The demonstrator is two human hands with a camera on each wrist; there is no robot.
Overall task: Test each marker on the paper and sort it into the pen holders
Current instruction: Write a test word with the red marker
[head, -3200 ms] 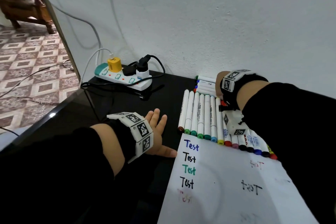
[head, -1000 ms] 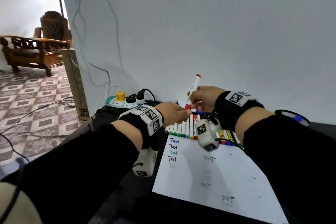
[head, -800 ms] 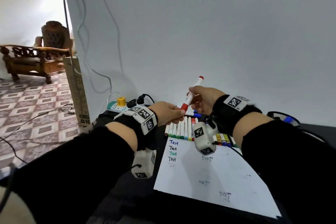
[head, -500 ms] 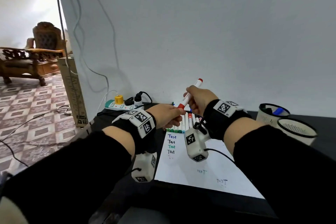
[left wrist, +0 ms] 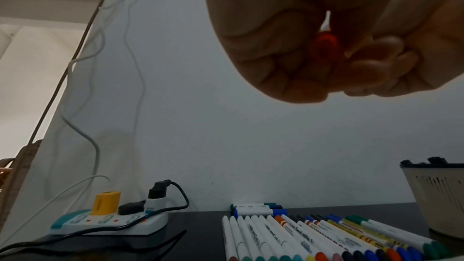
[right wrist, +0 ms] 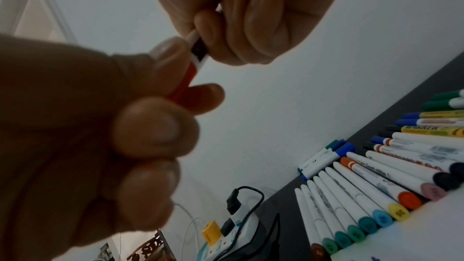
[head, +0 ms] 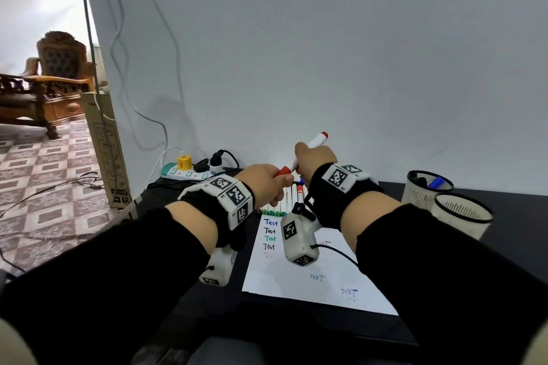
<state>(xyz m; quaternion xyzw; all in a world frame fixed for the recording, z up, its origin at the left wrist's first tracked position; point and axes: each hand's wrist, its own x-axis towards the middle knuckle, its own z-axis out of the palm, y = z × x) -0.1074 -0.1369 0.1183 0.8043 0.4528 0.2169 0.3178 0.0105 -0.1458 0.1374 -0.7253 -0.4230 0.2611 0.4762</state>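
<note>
A red marker (head: 316, 140) with a white barrel is held tilted in the air above the row of markers (head: 277, 210). My right hand (head: 314, 157) grips its barrel (right wrist: 198, 51). My left hand (head: 267, 184) pinches the red cap (head: 284, 171) at the lower end, and the cap (right wrist: 184, 80) still meets the barrel. Under my wrists lies the white paper (head: 299, 284) with several "Test" words. Two mesh pen holders stand at the right: the far one (head: 422, 192) holds a blue marker, the near one (head: 462, 218) shows nothing inside.
A power strip (head: 185, 175) with plugs and cables sits at the table's back left by the wall. Three thicker markers (left wrist: 256, 208) lie behind the row. The table's left edge drops to a tiled floor with cables, a cardboard box (head: 106, 145) and a wooden chair.
My left hand left the table and my right hand lifted the red marker from the row. Both hands now hold it in the air, left on the cap.
</note>
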